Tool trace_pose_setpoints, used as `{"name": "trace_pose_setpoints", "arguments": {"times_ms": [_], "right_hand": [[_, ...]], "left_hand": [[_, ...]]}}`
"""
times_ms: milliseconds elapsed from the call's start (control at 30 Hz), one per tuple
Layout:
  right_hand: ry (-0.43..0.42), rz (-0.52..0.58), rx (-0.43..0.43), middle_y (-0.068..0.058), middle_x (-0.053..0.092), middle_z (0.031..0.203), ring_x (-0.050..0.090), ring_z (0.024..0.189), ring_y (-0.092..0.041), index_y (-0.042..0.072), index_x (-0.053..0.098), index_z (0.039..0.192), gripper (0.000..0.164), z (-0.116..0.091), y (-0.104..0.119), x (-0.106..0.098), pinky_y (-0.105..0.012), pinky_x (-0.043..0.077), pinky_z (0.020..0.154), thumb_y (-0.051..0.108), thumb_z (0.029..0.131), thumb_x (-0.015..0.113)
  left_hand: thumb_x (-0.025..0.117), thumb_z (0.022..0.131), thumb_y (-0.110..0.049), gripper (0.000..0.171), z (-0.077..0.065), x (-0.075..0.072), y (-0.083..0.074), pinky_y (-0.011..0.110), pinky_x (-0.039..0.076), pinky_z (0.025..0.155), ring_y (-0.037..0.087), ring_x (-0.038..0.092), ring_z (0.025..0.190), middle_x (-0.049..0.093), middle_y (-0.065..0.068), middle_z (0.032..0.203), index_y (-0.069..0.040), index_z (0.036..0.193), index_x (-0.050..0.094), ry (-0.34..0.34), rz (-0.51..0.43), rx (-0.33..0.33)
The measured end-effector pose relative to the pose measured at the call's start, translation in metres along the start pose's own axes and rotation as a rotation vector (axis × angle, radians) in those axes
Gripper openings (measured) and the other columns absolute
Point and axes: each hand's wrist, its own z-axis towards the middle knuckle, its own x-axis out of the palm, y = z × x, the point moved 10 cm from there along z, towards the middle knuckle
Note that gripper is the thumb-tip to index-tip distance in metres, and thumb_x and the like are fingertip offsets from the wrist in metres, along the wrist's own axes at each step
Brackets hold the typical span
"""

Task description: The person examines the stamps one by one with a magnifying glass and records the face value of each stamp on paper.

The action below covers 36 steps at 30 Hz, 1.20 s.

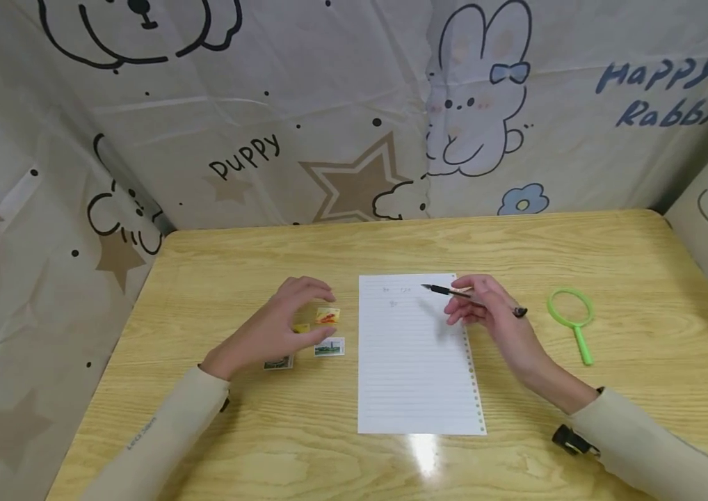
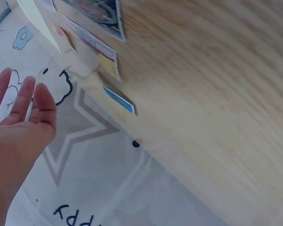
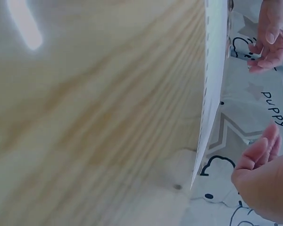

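My left hand (image 1: 275, 321) hovers over several postage stamps, thumb and fingers spread apart with nothing between them. Near its fingertips lie a yellow stamp with a red picture (image 1: 327, 315) and a green landscape stamp (image 1: 331, 347). A darker stamp (image 1: 278, 363) shows partly beneath the wrist. In the left wrist view, a blue-green stamp (image 2: 119, 100) lies beyond the others. My right hand (image 1: 492, 309) holds a black-tipped pen (image 1: 444, 290) above a lined sheet of paper (image 1: 416, 376). Faint handwriting marks the sheet's top; the pen tip appears raised off it.
A green magnifying glass (image 1: 582, 346) lies on the wooden table (image 1: 254, 445), right of the paper. Printed cloth (image 1: 354, 104) hangs behind the table and at both sides. Punched holes run down the sheet's right edge.
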Motion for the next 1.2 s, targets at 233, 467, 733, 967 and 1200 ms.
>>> {"name": "trace_pose_setpoints", "arguments": {"times_ms": [233,467,733,967,1200], "right_hand": [[-0.008,-0.179,-0.076,-0.02,0.066,0.114,0.068,0.102,-0.022,-0.011,0.053,0.133,0.037,-0.013,0.009,-0.012,-0.03,0.051,0.088,0.02,0.121,0.037],[0.0,-0.348,-0.091,-0.024,0.062,0.133,0.062,0.122,-0.017,-0.001,0.055,0.142,0.033,-0.027,0.012,-0.022,-0.021,0.046,0.098,0.018,0.121,0.038],[0.005,-0.581,-0.126,-0.012,0.066,0.14,0.059,0.129,-0.017,0.008,0.058,0.148,0.033,-0.038,0.015,-0.034,-0.014,0.043,0.1,0.018,0.119,0.046],[0.016,-0.72,-0.113,-0.01,0.066,0.14,0.057,0.132,-0.027,0.01,0.06,0.148,0.034,-0.045,0.011,-0.042,-0.012,0.038,0.098,0.017,0.116,0.054],[0.03,-0.777,-0.096,-0.009,0.063,0.144,0.055,0.131,-0.025,0.01,0.057,0.15,0.036,-0.049,0.005,-0.05,-0.013,0.035,0.098,0.017,0.115,0.056]], "left_hand": [[0.088,0.096,-0.021,0.044,-0.004,-0.012,0.012,0.058,0.044,0.109,0.025,0.05,0.135,0.061,0.0,0.143,-0.007,0.134,0.07,-0.058,-0.044,-0.027],[0.088,0.095,-0.022,0.043,-0.008,-0.025,0.022,0.058,0.043,0.11,0.027,0.05,0.133,0.062,0.002,0.136,-0.007,0.132,0.071,-0.094,0.012,-0.05],[0.085,0.098,-0.019,0.039,-0.014,-0.031,0.035,0.059,0.046,0.103,0.031,0.052,0.125,0.064,0.009,0.131,-0.005,0.131,0.07,-0.108,0.007,-0.099],[0.082,0.1,-0.019,0.033,-0.019,-0.035,0.054,0.054,0.046,0.099,0.03,0.053,0.118,0.064,0.008,0.128,-0.008,0.129,0.07,-0.119,-0.004,-0.177],[0.08,0.103,-0.022,0.03,-0.02,-0.037,0.068,0.048,0.046,0.091,0.03,0.052,0.111,0.063,0.009,0.122,-0.009,0.129,0.071,-0.121,-0.01,-0.236]]}}
